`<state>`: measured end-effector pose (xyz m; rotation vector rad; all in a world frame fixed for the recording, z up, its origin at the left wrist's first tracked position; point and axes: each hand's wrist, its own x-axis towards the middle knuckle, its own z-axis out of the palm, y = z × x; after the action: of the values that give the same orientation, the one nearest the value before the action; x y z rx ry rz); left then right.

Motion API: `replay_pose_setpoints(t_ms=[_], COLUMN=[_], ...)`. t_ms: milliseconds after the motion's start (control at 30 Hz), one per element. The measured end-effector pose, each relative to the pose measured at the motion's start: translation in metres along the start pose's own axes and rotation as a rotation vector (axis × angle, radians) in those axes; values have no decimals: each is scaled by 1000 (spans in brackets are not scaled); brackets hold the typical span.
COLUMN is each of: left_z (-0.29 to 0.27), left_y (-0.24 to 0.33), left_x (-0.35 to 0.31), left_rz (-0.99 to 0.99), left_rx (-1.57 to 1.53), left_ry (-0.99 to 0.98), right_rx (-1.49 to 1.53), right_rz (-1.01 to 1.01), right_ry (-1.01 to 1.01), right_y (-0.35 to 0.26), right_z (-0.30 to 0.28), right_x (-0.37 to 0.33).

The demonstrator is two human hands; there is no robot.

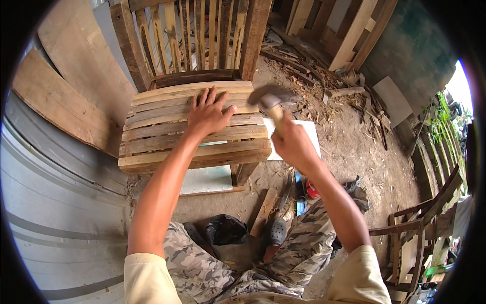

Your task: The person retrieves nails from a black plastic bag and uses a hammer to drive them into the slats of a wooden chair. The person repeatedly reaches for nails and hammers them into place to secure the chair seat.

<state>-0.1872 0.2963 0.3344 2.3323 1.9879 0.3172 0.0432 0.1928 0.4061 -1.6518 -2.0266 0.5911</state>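
In front of me stands a wooden chair with a seat of spaced slats [167, 143] and a tall slatted back [197, 35]. My left hand [208, 115] lies flat on the seat, fingers spread over the rear slats. My right hand [294, 144] is wrapped round the handle of a hammer [273, 99], raised beside the seat's right edge. The hammer's dark head is slightly blurred and sits apart from the wood. No nail can be made out on the slats.
A black plastic bag [226, 229], a loose wood strip [264, 212] and a red round object [312, 189] lie near my feet. Boards [76, 109] and metal sheeting [61, 202] line the left. Scrap wood [344, 91] litters the floor. A wooden frame [417, 225] stands at right.
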Motion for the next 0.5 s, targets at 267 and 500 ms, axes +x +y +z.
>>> replay_pose_setpoints(t_ms=[267, 500], left_z=[0, 1], left_y=[-5, -4], left_x=[5, 7], left_rz=[-2, 10], left_rx=[-8, 15], left_ry=[12, 43], right_rx=[80, -207], right_rz=[-223, -106], right_ry=[233, -115], right_y=[-19, 14], right_z=[-17, -15], right_x=[18, 26])
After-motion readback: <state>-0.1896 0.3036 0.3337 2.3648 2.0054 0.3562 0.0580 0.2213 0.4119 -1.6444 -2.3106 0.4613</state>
